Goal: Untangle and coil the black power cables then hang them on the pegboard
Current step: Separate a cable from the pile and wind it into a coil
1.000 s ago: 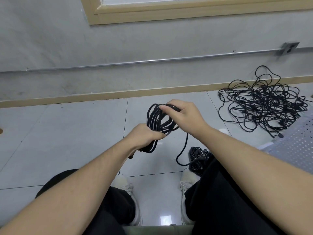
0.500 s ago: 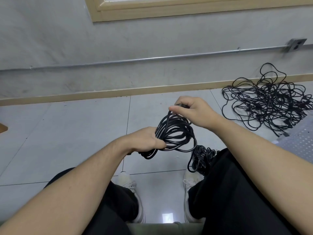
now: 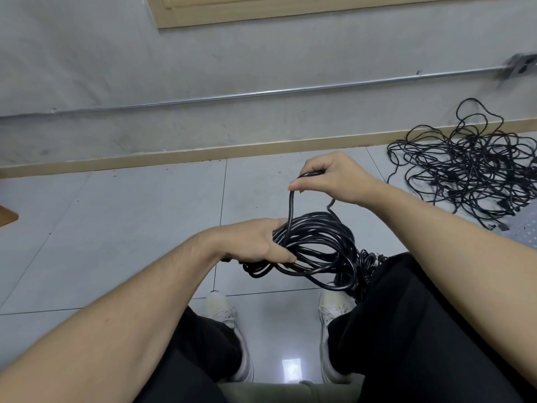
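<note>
A coil of black power cable (image 3: 316,245) lies roughly flat in mid-air above the floor tiles. My left hand (image 3: 255,242) grips its left side, fingers curled round the bundled loops. Above it, my right hand (image 3: 331,177) pinches a single strand of the same cable, lifted clear of the coil and running down into it. A tangled pile of black cables (image 3: 470,167) lies on the floor at the right by the wall. A second small bundle of black cable (image 3: 367,264) sits by my right knee. A corner of the white pegboard (image 3: 526,231) shows at the right edge.
I am seated, both knees in black trousers and white shoes (image 3: 229,324) below the hands. A grey wall with a metal conduit (image 3: 261,93) and a wooden skirting runs across the back. A wooden object (image 3: 7,215) pokes in at the left edge.
The coil has tipped from upright to nearly flat in my left hand. My right hand has risen away from the coil, drawing one strand up with it.
</note>
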`<state>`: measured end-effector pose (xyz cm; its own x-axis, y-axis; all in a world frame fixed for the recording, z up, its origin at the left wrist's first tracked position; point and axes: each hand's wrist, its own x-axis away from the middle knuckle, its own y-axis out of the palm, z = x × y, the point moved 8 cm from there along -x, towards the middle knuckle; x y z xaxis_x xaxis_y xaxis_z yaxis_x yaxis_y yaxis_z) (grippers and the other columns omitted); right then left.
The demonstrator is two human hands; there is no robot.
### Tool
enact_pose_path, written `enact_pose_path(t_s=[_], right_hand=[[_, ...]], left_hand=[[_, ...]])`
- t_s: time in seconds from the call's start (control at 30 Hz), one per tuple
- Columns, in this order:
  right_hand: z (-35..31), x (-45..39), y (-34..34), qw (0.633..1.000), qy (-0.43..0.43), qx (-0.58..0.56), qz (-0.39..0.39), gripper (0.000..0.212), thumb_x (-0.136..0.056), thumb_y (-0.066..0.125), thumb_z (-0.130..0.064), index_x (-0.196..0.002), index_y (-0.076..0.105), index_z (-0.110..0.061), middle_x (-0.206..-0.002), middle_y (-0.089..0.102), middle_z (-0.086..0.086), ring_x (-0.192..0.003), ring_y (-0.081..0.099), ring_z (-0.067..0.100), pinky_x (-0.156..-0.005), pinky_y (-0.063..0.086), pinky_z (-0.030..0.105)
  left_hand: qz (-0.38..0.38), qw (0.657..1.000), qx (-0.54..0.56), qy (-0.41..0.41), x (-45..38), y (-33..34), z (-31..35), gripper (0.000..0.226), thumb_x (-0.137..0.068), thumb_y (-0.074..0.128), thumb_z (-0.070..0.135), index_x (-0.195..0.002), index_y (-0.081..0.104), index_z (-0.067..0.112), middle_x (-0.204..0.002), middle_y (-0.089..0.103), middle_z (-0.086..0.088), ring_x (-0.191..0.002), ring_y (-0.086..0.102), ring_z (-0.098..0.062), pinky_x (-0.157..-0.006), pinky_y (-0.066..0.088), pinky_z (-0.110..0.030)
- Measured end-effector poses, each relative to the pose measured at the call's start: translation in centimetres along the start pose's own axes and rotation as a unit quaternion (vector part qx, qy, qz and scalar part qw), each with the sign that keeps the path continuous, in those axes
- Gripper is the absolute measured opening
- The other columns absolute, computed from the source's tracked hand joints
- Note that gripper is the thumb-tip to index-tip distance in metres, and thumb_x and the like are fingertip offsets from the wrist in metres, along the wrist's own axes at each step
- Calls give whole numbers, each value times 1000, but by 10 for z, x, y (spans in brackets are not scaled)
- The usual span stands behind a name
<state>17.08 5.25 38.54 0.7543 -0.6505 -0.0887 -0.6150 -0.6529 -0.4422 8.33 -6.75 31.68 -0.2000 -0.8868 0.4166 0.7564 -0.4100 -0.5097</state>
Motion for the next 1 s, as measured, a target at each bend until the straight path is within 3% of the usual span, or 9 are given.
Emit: enact_pose_path(t_s=[0.07, 0.13, 0.27, 0.37, 0.5, 0.63, 0.77, 0.9, 1.0], right_hand=[[0, -5, -1, 1000, 8, -4, -7, 23, -80, 85, -20, -64, 70, -15, -56, 59, -16, -55, 45, -1, -57, 34, 12], [10, -11, -1, 999, 34, -12, -14, 29, -80, 85, -26, -61, 66, -16, -56, 54, -11, -53, 40, 4, -54, 32, 17], [38, -9, 7, 989, 122, -72, -52, 34, -92, 72, -30, -66, 57, -16, -56, 50, -5, -48, 42, 8, -50, 36, 19], [46, -5, 16, 978, 159, -101, -87, 29, -97, 64, -34, -76, 60, -14, -56, 58, -9, -48, 52, 5, -51, 44, 16], [59, -2, 16, 942, 210, -246, -90, 14, -99, 58, -12, -89, 67, -10, -68, 67, 0, -53, 64, 8, -54, 55, 21], [68, 10, 18, 939, 208, -262, -80, 55, -102, 40, 6, -63, 69, -21, -58, 57, -6, -49, 50, 5, -48, 44, 20], [71, 6, 28, 971, 180, -128, -88, 36, -104, 52, -26, -70, 62, -33, -62, 34, -7, -53, 25, 9, -50, 18, 24], [55, 10, 40, 985, 134, 67, -87, 22, -101, 56, -44, -87, 71, -35, -59, 50, -14, -49, 42, 7, -52, 35, 23], [36, 10, 54, 971, 58, 202, -113, 24, -104, 52, -40, -96, 70, -25, -67, 57, -16, -62, 53, 2, -66, 40, 23]], left_hand=[[-8, 1000, -22, 22, 1, -1, 2, 28, -86, 71, 30, -112, 63, 35, -102, 74, 9, -98, 68, -24, -91, 54, -46], [6, 999, -8, 46, 5, -3, 9, 21, -90, 70, 21, -109, 65, 28, -93, 70, 14, -89, 64, -10, -89, 52, -35], [63, 994, 60, 69, 11, -15, 17, 41, -83, 68, 26, -122, 65, 17, -101, 73, 4, -92, 66, -11, -91, 53, -31], [84, 990, 83, 77, 12, -21, 22, 38, -79, 68, 28, -115, 66, 16, -91, 72, 7, -85, 64, -5, -82, 54, -25], [146, 979, 120, 77, 12, -35, 21, 32, -82, 74, 29, -106, 53, 24, -73, 60, 28, -70, 57, 3, -64, 44, -14], [219, 961, 155, 67, 15, -46, 16, 40, -83, 78, 30, -108, 47, 27, -87, 64, 22, -69, 59, 5, -62, 43, -14], [338, 922, 185, 39, 25, -68, 8, 51, -91, 74, 22, -125, 36, 30, -97, 69, 5, -64, 61, 2, -56, 45, -15], [374, 918, 130, 30, 28, -75, 2, 84, -92, 70, 26, -155, 19, 47, -91, 71, 15, -76, 68, -7, -71, 52, -21], [428, 903, -17, -33, 28, -85, -3, 63, -96, 62, 40, -153, 34, 40, -106, 69, 18, -103, 66, -17, -88, 50, -31]])
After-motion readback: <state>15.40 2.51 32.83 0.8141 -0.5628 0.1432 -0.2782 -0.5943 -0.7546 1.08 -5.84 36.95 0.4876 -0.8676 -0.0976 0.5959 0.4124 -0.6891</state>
